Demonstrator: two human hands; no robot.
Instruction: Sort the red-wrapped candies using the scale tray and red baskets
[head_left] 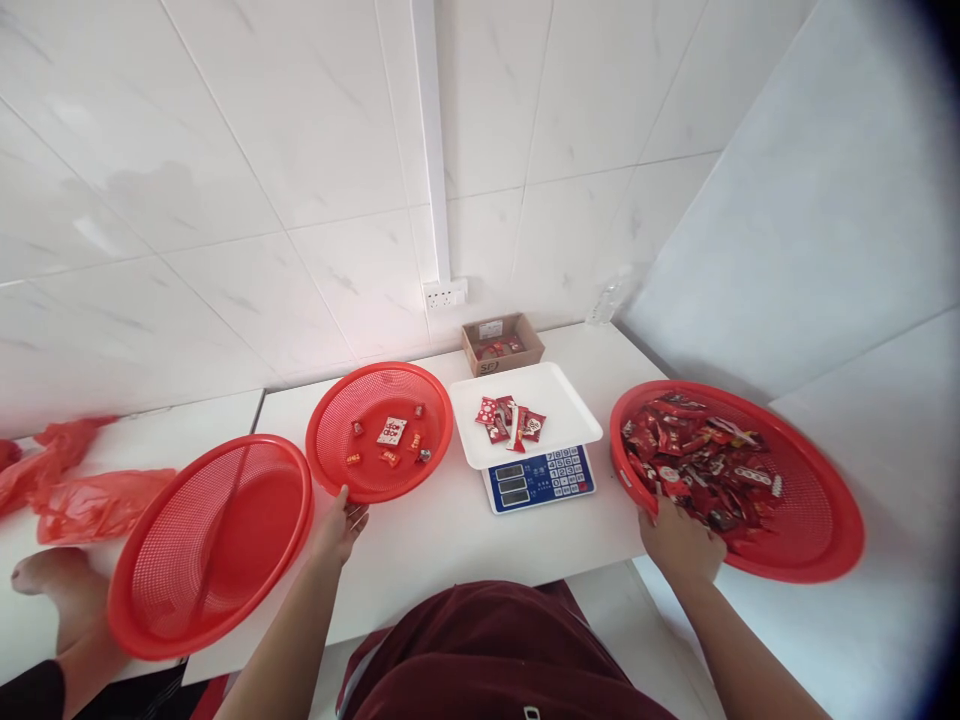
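Observation:
My left hand [341, 530] is at the front rim of a round red plastic basket [384, 495]. Its thumb touches the rim, and the other fingers are apart just outside it. In that basket lie a white-and-red square packet [391, 431] and several small wrapped sweets [389, 457]. Over on the right, my right hand [682, 540] has its fingers curled on the near left rim of another red basket [829, 560], which is heaped with red snack packets [705, 465]. Part of its grip is hidden. Between the hands, several red packets [512, 420] rest on a scale's white tray [574, 415].
The scale's blue keypad [540, 478] faces me. Behind it stand a cardboard box [510, 365] with red packets and a clear plastic bottle [606, 300]. Another red basket [225, 540], red plastic bags [90, 505] and another person's hand [60, 590] are on the left.

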